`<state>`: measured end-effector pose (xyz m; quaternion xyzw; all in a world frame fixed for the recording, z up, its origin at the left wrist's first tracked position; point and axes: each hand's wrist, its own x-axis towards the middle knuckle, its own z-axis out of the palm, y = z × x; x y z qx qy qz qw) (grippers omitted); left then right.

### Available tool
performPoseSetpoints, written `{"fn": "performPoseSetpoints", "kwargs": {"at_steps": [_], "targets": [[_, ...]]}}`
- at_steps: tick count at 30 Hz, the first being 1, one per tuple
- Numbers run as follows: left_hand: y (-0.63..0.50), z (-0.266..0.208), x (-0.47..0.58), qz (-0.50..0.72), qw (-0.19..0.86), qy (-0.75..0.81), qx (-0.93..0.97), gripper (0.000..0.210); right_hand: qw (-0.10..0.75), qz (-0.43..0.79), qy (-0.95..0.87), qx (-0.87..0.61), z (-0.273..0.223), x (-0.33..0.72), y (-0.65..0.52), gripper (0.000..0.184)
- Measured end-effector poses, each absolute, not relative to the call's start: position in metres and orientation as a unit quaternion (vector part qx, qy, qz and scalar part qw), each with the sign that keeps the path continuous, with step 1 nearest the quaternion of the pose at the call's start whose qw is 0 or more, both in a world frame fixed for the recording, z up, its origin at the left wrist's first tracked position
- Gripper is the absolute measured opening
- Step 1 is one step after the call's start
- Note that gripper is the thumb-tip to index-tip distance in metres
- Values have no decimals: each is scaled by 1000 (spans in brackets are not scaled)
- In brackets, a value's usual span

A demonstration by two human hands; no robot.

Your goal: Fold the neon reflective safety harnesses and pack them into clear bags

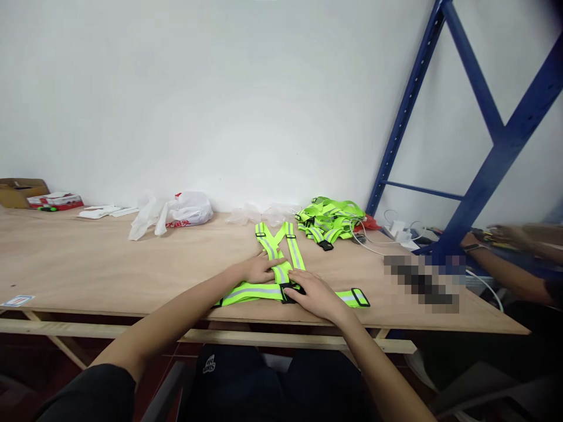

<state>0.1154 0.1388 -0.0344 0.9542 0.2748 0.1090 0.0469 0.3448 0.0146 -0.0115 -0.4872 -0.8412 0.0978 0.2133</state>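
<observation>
A neon-yellow reflective vest made of straps with silver stripes lies spread on the wooden table in front of me. Its shoulder straps cross and point toward the wall, while the waist strap runs sideways along the near edge. My left hand rests on the crossed straps, fingers stretched out and flat. Over the black buckle at the middle of the waist strap lies my right hand, its fingers extended and the thumb apart. That hand partly covers the buckle and the strap. A black slider sits at the strap's right end.
Beyond the vest is a heap of similar vests. White plastic bags, papers and a cardboard box stand along the wall. A blue metal frame rises at the right, where another person's arm shows. A pixelated patch covers something nearby.
</observation>
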Motion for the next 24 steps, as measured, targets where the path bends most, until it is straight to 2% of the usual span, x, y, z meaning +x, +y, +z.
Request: {"fn": "performPoseSetpoints", "kwargs": {"at_steps": [3,8,12,16,20,24], "targets": [[141,-31,114,100,66,275,954,63,210,99,-841,-488,-11,345,15,43],[135,1,101,95,135,304,938,80,208,97,-844,-484,-11,346,14,43],[109,42,81,70,154,355,920,65,207,98,-844,-486,-13,346,15,42],[59,66,51,96,175,404,893,52,224,61,-847,-479,-11,345,13,40],[9,58,12,108,173,450,869,60,268,-3,-857,-440,-5,343,0,36],[-14,32,-13,158,188,487,838,62,277,-12,-876,-394,-10,346,-16,34]]}}
